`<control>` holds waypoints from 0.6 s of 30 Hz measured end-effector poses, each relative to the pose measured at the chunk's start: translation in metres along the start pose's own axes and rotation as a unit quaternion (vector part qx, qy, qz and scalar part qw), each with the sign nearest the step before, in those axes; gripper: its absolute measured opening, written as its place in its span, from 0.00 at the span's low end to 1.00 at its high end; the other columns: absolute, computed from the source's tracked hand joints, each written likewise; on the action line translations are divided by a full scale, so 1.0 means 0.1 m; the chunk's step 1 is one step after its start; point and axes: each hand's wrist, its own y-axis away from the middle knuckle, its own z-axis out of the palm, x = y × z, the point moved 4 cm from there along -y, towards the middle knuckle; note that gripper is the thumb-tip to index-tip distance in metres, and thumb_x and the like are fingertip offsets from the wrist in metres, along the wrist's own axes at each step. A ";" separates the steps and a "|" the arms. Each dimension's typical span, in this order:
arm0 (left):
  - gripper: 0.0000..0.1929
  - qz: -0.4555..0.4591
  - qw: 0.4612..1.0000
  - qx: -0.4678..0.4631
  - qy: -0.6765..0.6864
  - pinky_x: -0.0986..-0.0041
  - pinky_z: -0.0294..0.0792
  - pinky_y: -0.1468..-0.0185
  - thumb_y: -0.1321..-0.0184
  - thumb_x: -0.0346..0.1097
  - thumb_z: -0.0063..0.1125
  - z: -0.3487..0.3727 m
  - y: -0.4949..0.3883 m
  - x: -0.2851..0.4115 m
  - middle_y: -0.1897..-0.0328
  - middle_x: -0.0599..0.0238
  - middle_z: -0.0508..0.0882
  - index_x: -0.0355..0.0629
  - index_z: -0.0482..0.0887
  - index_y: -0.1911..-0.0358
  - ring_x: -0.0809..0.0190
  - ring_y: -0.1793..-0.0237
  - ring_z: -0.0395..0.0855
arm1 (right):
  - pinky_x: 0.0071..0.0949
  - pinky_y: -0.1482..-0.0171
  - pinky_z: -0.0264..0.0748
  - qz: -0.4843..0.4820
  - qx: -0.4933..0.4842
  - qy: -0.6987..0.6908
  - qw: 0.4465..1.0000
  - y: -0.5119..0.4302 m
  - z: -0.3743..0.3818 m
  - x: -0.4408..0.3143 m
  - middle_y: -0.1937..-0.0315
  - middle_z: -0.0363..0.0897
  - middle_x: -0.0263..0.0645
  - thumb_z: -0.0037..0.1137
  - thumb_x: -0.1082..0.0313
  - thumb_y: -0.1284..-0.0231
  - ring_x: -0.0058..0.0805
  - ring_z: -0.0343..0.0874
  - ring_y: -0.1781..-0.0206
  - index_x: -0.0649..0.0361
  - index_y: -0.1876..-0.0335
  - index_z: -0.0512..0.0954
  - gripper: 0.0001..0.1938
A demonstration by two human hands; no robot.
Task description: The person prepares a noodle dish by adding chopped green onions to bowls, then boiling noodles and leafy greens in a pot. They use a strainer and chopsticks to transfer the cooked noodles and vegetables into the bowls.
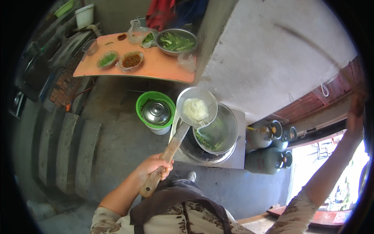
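Observation:
My left hand (159,168) grips the wooden handle (170,148) of a round strainer ladle (211,98), tilted up to the right. A clump of pale noodles (195,109) lies in it, and a few strands hang over its rim. Below and to the right, a metal pot (233,128) holds leafy greens (209,143) in cloudy liquid on a round burner. At the far right my arm is raised. My right hand (357,102) is dark and blurred near the picture's rim, around one end of a long thin stick (306,42) that slants up and left.
Left of the burner stands a green plastic basket (140,109) with a metal lid (156,112). An orange table (157,68) bears bowls of chopped greens, red sauce and a metal basin (175,54) of leaves. Gas cylinders (263,161) stand right of the stove. Concrete steps (84,158) lie left.

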 end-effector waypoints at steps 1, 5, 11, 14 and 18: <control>0.14 -0.001 1.000 0.000 -0.019 0.74 0.66 0.80 0.47 0.27 0.52 -0.03 0.00 0.05 0.77 0.61 0.73 0.35 0.68 0.57 0.66 0.84 0.72 | 0.15 0.68 0.73 0.025 0.035 0.019 0.999 0.28 0.07 0.15 0.71 0.75 0.41 0.45 0.58 0.32 0.23 0.75 0.70 0.65 0.59 0.75 0.16; 0.15 -0.002 0.997 0.009 -0.077 0.74 0.67 0.82 0.48 0.27 0.53 -0.07 0.01 0.23 0.78 0.60 0.73 0.33 0.67 0.57 0.65 0.86 0.73 | 0.12 0.79 0.69 0.191 0.147 0.051 0.969 1.64 0.52 1.11 0.76 0.74 0.35 0.47 0.56 0.33 0.16 0.72 0.80 0.60 0.63 0.73 0.13; 0.12 0.010 0.993 0.035 -0.115 0.74 0.68 0.83 0.49 0.27 0.54 -0.01 -0.07 0.32 0.79 0.61 0.75 0.36 0.69 0.61 0.65 0.85 0.75 | 0.20 0.74 0.73 0.354 0.056 0.177 0.917 3.06 1.23 2.63 0.76 0.78 0.37 0.49 0.63 0.36 0.22 0.77 0.77 0.63 0.65 0.74 0.10; 0.14 0.010 0.994 0.030 -0.107 0.73 0.67 0.83 0.49 0.27 0.53 0.05 -0.14 0.32 0.78 0.60 0.74 0.33 0.68 0.58 0.64 0.86 0.73 | 0.24 0.74 0.72 0.363 -0.061 0.253 0.895 3.18 1.42 3.05 0.79 0.77 0.38 0.52 0.64 0.39 0.23 0.78 0.77 0.64 0.65 0.76 0.10; 0.15 0.011 0.993 0.053 -0.102 0.73 0.66 0.83 0.49 0.26 0.52 0.10 -0.19 0.33 0.78 0.58 0.73 0.31 0.68 0.57 0.63 0.86 0.73 | 0.20 0.78 0.68 0.322 -0.010 0.270 0.907 2.76 0.97 2.69 0.80 0.76 0.33 0.51 0.64 0.38 0.18 0.74 0.81 0.62 0.67 0.77 0.09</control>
